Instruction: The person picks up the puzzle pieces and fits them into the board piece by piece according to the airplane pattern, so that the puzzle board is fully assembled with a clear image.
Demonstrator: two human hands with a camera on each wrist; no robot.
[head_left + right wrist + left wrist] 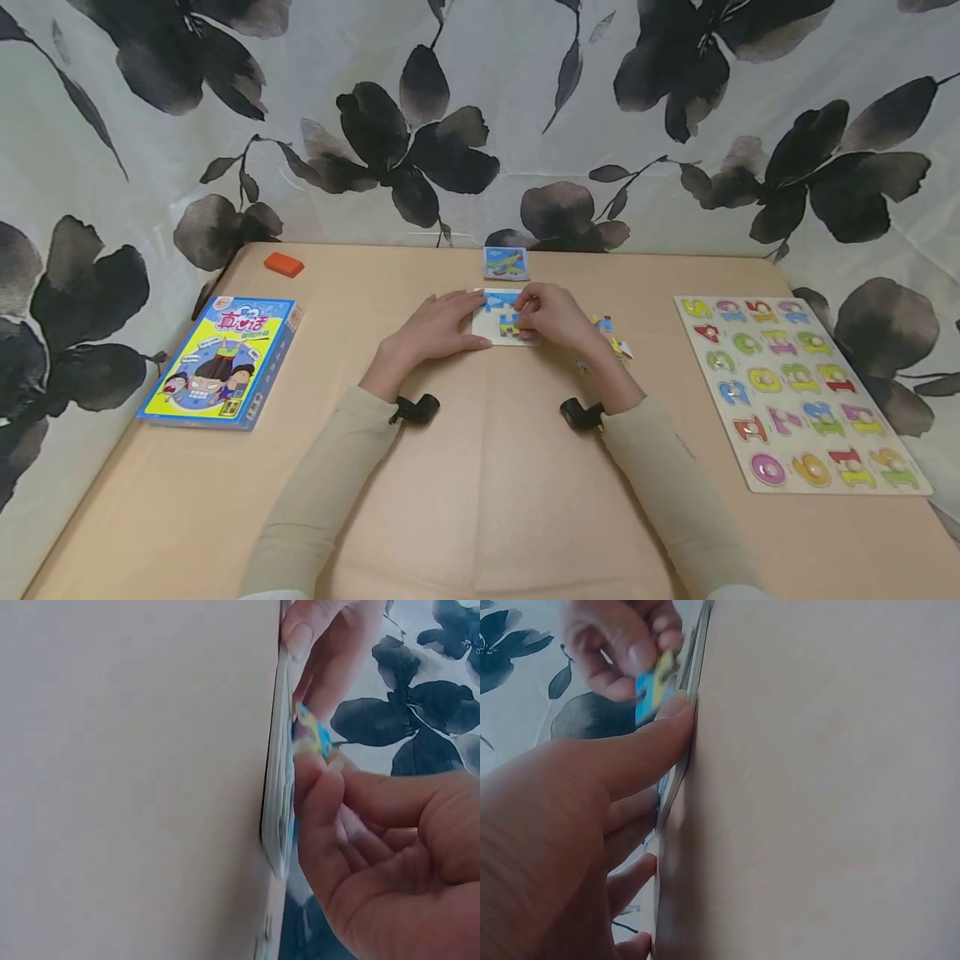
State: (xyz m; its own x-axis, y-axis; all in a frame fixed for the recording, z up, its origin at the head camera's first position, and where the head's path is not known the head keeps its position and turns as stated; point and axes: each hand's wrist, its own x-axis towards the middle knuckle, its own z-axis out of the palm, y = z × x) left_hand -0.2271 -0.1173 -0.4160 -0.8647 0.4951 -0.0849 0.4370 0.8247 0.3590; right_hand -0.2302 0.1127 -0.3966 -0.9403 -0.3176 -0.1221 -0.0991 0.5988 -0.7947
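In the head view a small white jigsaw board [483,332] lies in the middle of the table, with blue puzzle pieces in its upper part. My left hand [435,325] rests at the board's left side, fingers mostly straight. Its thumb [649,750] touches the board's edge in the left wrist view. Over the board's right part, my right hand [557,315] pinches a blue and yellow jigsaw piece [652,694], tilted up from the board; the right wrist view shows this piece [322,736] at the fingertips. Several loose pieces [621,349] lie beside the right wrist.
Behind the board lies a small picture card [506,263] with an aeroplane. A blue and yellow box [217,362] is at the left, with an orange block [283,264] beyond it. A large board of colourful shapes [802,396] lies at the right. Patterned cloth [540,150] hangs behind.
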